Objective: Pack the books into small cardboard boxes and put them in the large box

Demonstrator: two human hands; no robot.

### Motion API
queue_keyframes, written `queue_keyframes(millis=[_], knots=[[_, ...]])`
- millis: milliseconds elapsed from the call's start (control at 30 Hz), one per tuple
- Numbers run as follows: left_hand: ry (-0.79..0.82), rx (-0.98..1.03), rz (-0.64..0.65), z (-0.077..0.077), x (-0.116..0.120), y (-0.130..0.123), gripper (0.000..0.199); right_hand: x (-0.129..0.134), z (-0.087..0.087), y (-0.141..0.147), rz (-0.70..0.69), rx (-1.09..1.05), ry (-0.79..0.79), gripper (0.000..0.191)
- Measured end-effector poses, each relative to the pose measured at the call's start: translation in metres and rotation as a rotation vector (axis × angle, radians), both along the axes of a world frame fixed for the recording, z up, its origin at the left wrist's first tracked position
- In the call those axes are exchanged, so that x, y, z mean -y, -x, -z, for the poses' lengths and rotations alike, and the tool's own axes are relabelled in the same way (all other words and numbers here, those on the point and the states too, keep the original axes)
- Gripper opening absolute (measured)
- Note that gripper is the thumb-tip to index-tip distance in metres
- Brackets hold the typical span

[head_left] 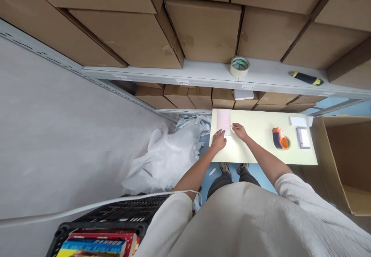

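A flat pale pink sheet or packet (pixel 223 119) lies near the left end of the cream-coloured table (pixel 249 148). At its lower edge is my left hand (pixel 219 140), with the fingertips resting on it and slightly apart. Just right of the pink piece is my right hand (pixel 240 131). Its thumb and fingers are drawn together in a pinch near the edge; what they hold is too small to make out. An orange and dark tape dispenser (pixel 280 138) stands farther right on the table.
Cardboard boxes (pixel 203 29) fill the shelves ahead. A tape roll (pixel 239 67) and a yellow-black cutter (pixel 306 78) lie on the shelf edge. White plastic wrapping (pixel 168 158) is heaped left of the table. An open carton (pixel 333 160) stands right; a black crate (pixel 116 224) sits lower left.
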State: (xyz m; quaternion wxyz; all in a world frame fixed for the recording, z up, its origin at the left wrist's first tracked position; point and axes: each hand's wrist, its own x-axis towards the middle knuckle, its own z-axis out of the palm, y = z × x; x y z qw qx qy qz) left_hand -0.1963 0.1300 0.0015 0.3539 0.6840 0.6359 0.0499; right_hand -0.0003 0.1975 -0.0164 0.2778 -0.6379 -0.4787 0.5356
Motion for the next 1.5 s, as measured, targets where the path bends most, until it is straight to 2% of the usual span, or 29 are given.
queue_keyframes(millis=[200,433,600,800,967,1100,1233,1367,1500], knots=[[-0.118,0.172,-0.016,-0.018,0.006,-0.017,0.057,0.035,-0.029,-0.043,0.070,0.023,-0.047,0.035],[-0.187,0.351,0.029,-0.054,0.014,-0.046,0.055,0.078,-0.068,-0.111,0.172,0.029,-0.124,0.037],[-0.202,0.385,0.050,-0.077,0.024,-0.077,0.054,0.098,-0.085,-0.151,0.171,-0.003,-0.153,0.038],[-0.198,0.306,0.035,-0.101,0.034,-0.121,0.050,0.101,-0.097,-0.188,0.086,-0.003,-0.149,0.032],[-0.216,0.287,-0.097,-0.105,0.059,-0.149,0.051,0.085,-0.097,-0.202,-0.081,0.002,-0.135,0.030],[-0.230,0.261,-0.276,-0.102,0.098,-0.151,0.050,0.074,-0.086,-0.186,-0.261,-0.031,-0.117,0.031],[-0.249,0.222,-0.482,-0.107,0.151,-0.134,0.049,0.081,-0.079,-0.139,-0.486,-0.081,-0.106,0.031],[-0.316,0.164,-0.680,-0.122,0.214,-0.107,0.047,0.109,-0.084,-0.072,-0.695,-0.157,-0.140,0.030],[-0.405,0.119,-0.861,-0.139,0.285,-0.084,0.046,0.155,-0.099,-0.007,-0.915,-0.225,-0.185,0.032]])
